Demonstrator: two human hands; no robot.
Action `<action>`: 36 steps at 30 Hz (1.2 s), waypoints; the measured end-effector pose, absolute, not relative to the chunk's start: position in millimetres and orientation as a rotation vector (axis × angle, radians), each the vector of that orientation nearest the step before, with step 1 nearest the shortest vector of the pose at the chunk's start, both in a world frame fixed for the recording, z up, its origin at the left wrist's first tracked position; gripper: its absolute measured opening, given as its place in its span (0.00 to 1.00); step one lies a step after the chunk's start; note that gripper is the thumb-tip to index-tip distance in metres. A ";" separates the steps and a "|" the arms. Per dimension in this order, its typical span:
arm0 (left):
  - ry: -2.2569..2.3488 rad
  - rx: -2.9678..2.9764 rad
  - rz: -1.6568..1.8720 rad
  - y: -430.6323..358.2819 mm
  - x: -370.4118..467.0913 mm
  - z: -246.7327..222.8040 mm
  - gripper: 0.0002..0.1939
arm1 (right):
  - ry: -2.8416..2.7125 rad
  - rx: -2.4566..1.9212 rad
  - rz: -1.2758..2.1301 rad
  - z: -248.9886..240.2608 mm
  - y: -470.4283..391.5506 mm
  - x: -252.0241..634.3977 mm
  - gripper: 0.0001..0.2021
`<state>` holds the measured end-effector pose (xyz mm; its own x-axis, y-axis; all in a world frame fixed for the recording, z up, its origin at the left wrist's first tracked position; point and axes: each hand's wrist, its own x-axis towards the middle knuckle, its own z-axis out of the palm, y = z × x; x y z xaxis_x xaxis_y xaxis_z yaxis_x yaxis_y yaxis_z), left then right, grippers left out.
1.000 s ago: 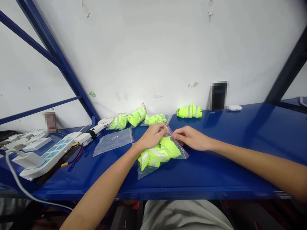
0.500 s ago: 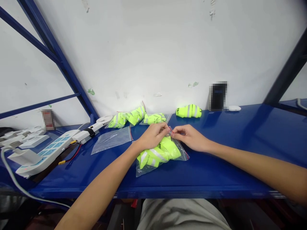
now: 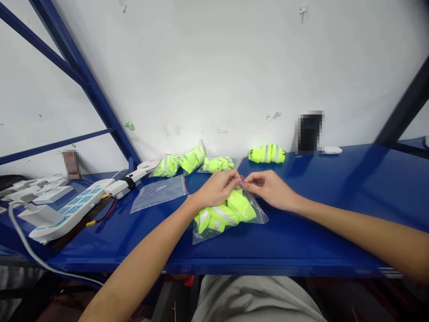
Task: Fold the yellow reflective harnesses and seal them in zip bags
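A clear zip bag point(image 3: 198, 236) with a folded neon-yellow reflective vest point(image 3: 231, 211) inside lies near the front edge of the blue table point(image 3: 301, 250). My left hand point(image 3: 219, 188) pinches the bag's red-lined top edge at its upper corner, partly covering the vest. Right beside it, my right hand point(image 3: 268, 188) grips the same edge between thumb and forefinger. The fingertips of both hands are almost touching. Flat to the left of the bag lies another clear bag point(image 3: 159, 193) with nothing in it.
Bagged yellow vests point(image 3: 194, 159) line the wall, with a rolled vest point(image 3: 267, 154) right of them. A dark blurred object point(image 3: 309, 133) and a white case point(image 3: 333, 150) stand further right. A power strip point(image 3: 72, 210), cables and a small fan point(image 3: 148, 166) occupy the left.
The camera view has shifted slightly. Both hands remain on the bag's top edge, with the right fingertips a little closer to the left ones.
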<state>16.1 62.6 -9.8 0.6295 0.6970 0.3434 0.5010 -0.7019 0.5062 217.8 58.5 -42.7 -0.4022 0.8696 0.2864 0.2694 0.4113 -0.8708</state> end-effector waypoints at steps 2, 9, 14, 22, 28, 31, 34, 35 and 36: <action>0.964 2.478 0.743 62.3 16.3 -9.8 0.15 | -1.901 -0.967 0.967 -44.0 58.2 217.4 0.13; 0.904 2.434 0.730 63.0 15.4 -10.8 0.13 | -1.965 -0.974 0.885 -42.0 54.0 214.0 0.13; 0.888 2.334 0.739 69.0 16.4 -6.7 0.11 | -2.036 -1.007 0.808 -36.7 56.4 213.2 0.09; 0.983 2.248 0.954 73.7 0.3 17.2 0.13 | -1.946 -1.062 1.088 -32.3 46.6 211.6 0.03; 1.030 2.262 1.307 68.4 1.3 23.6 0.12 | -1.851 -0.930 1.024 -25.0 49.5 215.8 0.11; 0.974 2.206 1.489 67.5 6.0 21.3 0.12 | -1.751 -0.921 0.879 -18.0 59.7 225.4 0.15; 0.875 2.134 1.504 65.6 6.3 22.5 0.11 | -1.658 -0.880 0.801 -10.7 65.8 233.6 0.15; 0.870 2.132 1.476 64.1 5.7 25.0 0.10 | -1.640 -0.866 0.793 -8.7 65.7 234.9 0.14; 0.882 2.155 1.432 62.1 5.2 28.9 0.11 | -1.633 -0.850 0.790 -6.9 64.6 235.3 0.14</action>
